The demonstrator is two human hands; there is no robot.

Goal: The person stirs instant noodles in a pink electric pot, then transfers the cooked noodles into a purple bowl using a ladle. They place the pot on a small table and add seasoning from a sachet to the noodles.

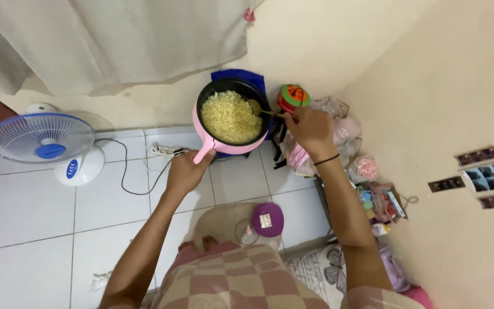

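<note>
While the left hand (185, 171) grips the pink electric pot's (228, 117) handle (pot's on the floor by the wall), the right hand (310, 130) clutches a spoon (257, 108), stirring noodles (230, 116); keep that pot steady.

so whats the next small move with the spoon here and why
Probably sweep the spoon leftward through the noodles: its bowl sits at the pot's right edge, the right hand holds it, and the left hand steadies the pink handle.
</note>
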